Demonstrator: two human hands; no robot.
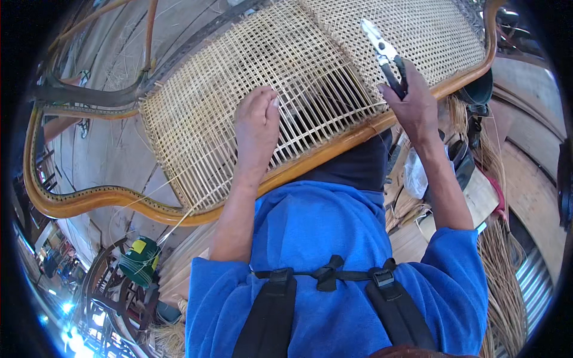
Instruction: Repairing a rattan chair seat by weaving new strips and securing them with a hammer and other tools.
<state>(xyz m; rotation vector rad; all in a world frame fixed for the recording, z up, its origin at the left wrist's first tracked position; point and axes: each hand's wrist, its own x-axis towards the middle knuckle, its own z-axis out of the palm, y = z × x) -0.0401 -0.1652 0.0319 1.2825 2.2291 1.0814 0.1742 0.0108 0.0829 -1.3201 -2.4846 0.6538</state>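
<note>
Hands both up on a pale woven cane panel [250,77] set in a curved glossy brown wooden frame [334,149], panel tilted across the upper middle of the view, running from lower left to upper right. Left hand [256,128] lies palm down on the weave near the frame's lower edge, fingers [265,98] straight and together, relaxed, gripping nothing, tips at the edge of a patch where only parallel strands run and the cross weave is missing. Right hand [415,104] is clenched around the dark handles of metal pliers [385,53], silver nose pointing up and left over the finished finer weave, nose slightly parted, not touching any strand as far as visible. Loose thin cane strand [179,224] trails off the frame's lower left rail. Person wears a blue short-sleeved shirt [334,238] with black harness straps [325,277] across the chest. Green spool-like cylinder with a yellow label [138,259] sits low left. Bundles of dry straw-coloured cane [501,268] lie at the right, beside a wooden bench surface [531,191]
</note>
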